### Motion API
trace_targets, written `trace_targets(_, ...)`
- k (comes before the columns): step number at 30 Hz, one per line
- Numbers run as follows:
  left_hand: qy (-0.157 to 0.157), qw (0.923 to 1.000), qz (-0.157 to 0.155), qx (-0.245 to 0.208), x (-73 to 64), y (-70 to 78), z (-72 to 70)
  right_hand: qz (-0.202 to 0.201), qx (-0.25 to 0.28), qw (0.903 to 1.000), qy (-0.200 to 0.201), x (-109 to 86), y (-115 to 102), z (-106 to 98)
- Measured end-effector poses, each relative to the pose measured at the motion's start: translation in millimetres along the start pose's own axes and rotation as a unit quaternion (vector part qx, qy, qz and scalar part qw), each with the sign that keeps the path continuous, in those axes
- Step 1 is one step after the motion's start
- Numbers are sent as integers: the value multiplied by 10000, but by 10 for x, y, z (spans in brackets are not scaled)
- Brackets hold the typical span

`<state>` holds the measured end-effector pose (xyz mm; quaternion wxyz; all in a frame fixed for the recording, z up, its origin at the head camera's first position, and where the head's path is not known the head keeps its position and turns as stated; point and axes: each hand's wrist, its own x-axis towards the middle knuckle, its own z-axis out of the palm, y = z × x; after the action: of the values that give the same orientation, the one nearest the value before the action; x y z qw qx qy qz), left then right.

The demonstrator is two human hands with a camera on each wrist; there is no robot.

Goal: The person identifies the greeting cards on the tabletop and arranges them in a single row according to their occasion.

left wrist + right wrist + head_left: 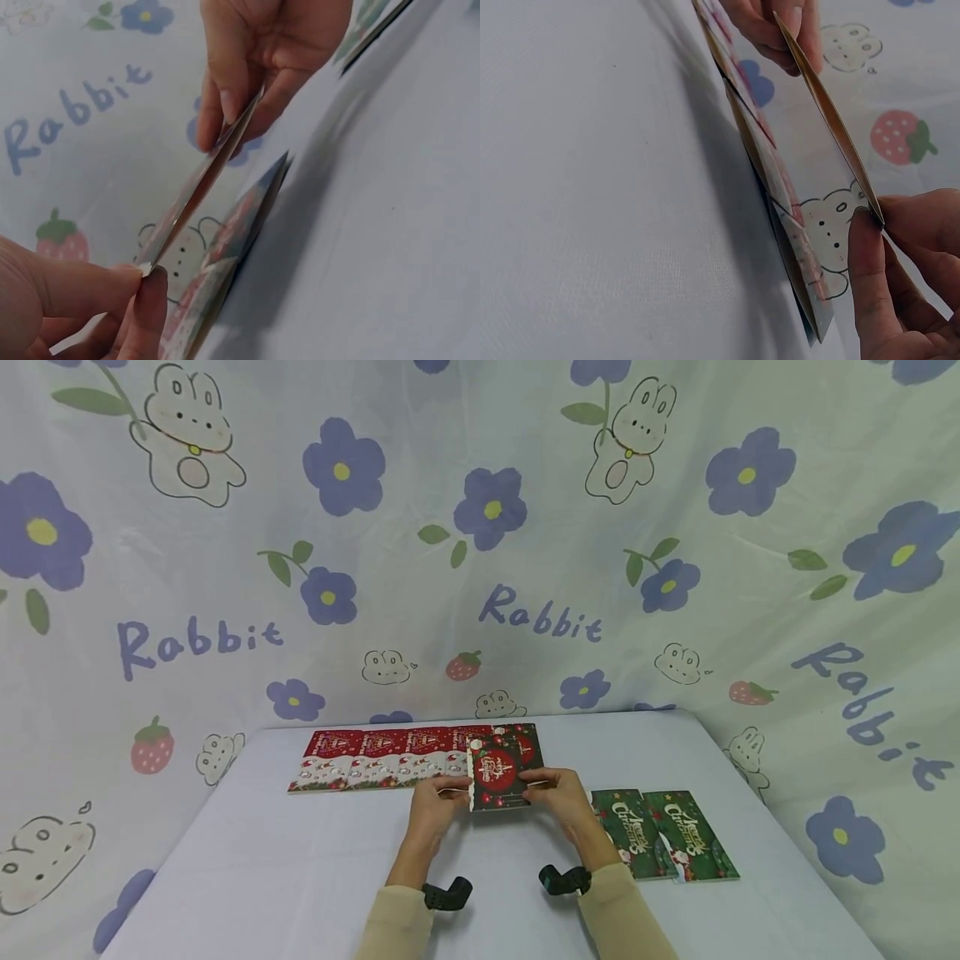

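A dark folded card [491,768] is held up between the two hands, clear of the white surface [262,868] below. It is made of thin, stiff stock; its front is printed with a red disc and pale lettering, and in the wrist views its leaves are seen bowed slightly apart, with a tan inner face. Its left edge is pinched between thumb and fingers of the left hand [433,808], and its right edge is pinched likewise by the right hand [561,797]; both hands are closed only as far as the card's thinness. The forearms are stretched forward and angled inward, and are covered by beige sleeves [396,922]. A black device [447,894] is worn on each wrist.

Just beyond the hands, a second dark card [529,745] is partly hidden by the held one. From it, a row of flat rectangular red-and-white cards [375,760] is laid overlapping out to the left. To the right of the right hand, two glossy green cards [690,835] are set side by side, the nearer one partly covered by the forearm. Farther off, the view is closed by a creased backdrop [420,602] printed with flowers and rabbits.
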<state>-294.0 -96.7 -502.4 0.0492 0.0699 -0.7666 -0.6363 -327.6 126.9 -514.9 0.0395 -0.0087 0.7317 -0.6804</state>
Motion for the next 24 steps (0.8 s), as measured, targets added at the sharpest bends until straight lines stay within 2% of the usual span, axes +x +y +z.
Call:
trace_targets(13, 157, 9997, 86, -181, -14, -25, 116, 56, -5, 9999, 122, -38, -93, -69)
trace_targets(17, 193, 9993, 224, -241, -24, -9, 167, 5, -23, 9997, 236, -36, -105, -105)
trace_targets(24, 532, 9978, 311, -236, -31, 18, 294, -5, -111, 9988, 479, 9, -109, -117)
